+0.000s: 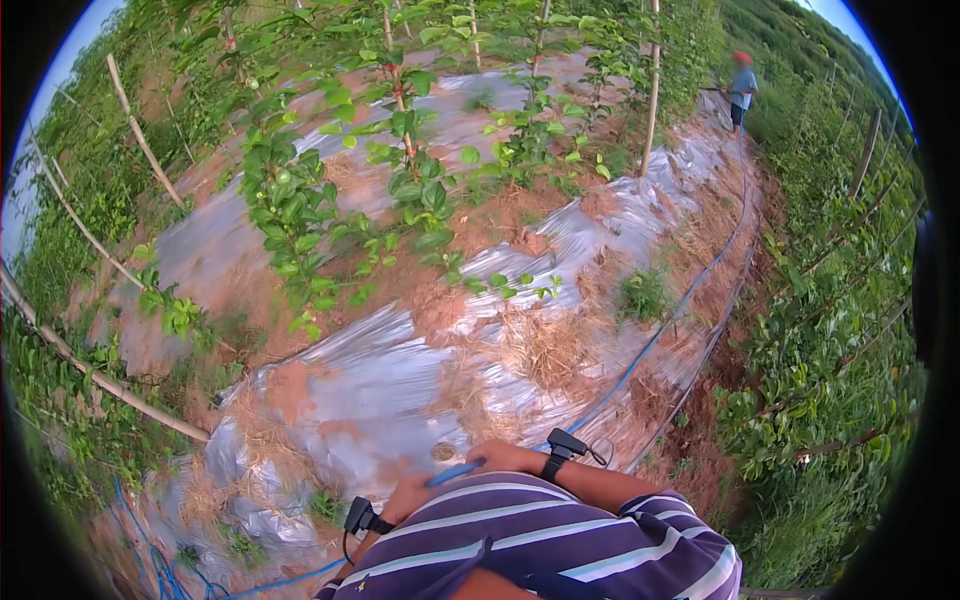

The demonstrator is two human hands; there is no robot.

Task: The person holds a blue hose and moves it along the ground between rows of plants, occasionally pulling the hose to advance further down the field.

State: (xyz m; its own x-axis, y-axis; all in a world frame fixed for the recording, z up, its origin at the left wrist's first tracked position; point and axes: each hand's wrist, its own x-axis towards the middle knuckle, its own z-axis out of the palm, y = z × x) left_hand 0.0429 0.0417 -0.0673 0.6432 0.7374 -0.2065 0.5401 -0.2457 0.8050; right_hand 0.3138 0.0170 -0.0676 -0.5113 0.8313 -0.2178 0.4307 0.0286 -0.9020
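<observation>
A blue hose (453,473) runs across the front of my striped shirt, between my two hands. My right hand (505,457) is closed around its upper end, with a black device strapped to the wrist. Lower and to the left, my left hand (408,494) appears wrapped round the same hose; the shirt partly covers it, and its fingers show only in part. A similar black device sits on that wrist. Farther off, a length of blue hose (625,380) stretches up the row over the ground, and loose loops of it (165,575) lie at the lower left.
Silvery plastic sheeting (380,360) covers the soil, with dry straw (550,345) on top. Leafy plants (285,200) climb wooden stakes (652,90). Another person (742,90) stands far up the row. Dense bushes (820,330) border the right side; a leaning pole (100,375) crosses the left.
</observation>
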